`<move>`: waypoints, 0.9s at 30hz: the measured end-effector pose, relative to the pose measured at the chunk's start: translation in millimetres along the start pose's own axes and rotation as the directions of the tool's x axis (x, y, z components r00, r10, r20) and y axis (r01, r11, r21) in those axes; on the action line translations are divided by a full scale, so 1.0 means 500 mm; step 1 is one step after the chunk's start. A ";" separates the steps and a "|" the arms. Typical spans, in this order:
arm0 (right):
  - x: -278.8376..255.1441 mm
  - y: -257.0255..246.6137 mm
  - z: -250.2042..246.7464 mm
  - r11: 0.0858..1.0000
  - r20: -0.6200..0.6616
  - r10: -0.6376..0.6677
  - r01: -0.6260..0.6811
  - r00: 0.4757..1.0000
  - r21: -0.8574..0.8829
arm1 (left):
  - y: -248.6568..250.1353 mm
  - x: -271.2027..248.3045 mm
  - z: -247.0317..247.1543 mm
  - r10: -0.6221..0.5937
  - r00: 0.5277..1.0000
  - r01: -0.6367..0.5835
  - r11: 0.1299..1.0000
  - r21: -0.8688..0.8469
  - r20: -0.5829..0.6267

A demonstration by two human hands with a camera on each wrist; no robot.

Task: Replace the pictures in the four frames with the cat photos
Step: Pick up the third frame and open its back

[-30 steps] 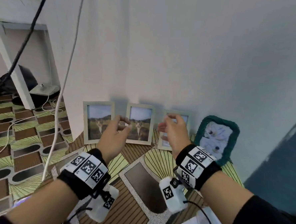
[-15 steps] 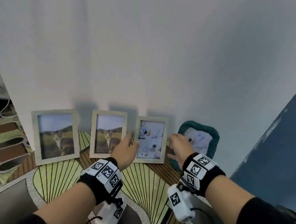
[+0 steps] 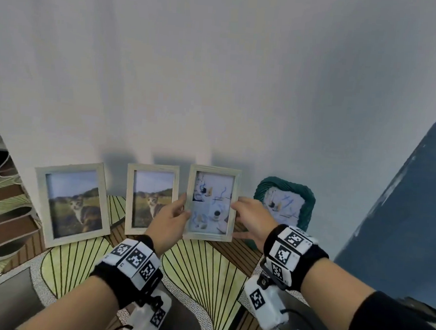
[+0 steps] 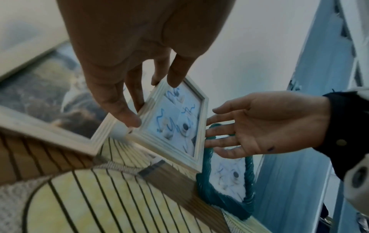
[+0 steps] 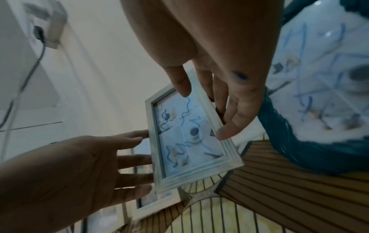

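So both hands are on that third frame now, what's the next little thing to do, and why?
Probably lift the third frame clear of the wall and turn it over to reach its back. The left hand and right hand grip its two side edges, and it holds a pale picture with blue squiggles, while the two frames on its left show the cat photo.

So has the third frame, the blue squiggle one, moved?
Yes: third frame came forward off the wall, now extending past the neighbouring cat frame's top and bottom.

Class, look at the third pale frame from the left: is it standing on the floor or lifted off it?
Lifted. The third frame is held between the left hand and right hand, with its bottom edge clear of the mat.
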State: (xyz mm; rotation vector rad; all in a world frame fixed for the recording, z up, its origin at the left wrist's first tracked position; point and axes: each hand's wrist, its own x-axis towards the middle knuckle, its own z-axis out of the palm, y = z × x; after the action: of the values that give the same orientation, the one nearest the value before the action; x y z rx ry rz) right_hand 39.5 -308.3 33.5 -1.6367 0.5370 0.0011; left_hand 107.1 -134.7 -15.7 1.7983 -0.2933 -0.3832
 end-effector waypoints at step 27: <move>-0.477 0.166 0.118 0.821 0.294 -0.344 0.134 0.892 0.555 | -0.022 -0.641 -0.142 0.271 0.935 -0.292 0.954 -0.064 -0.227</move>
State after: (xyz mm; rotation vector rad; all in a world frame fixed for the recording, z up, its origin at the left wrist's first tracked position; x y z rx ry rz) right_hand -182.4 -174.9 20.1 -1.1106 0.0045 -0.0140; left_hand -157.1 56.6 24.0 1.6555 -0.3673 0.0028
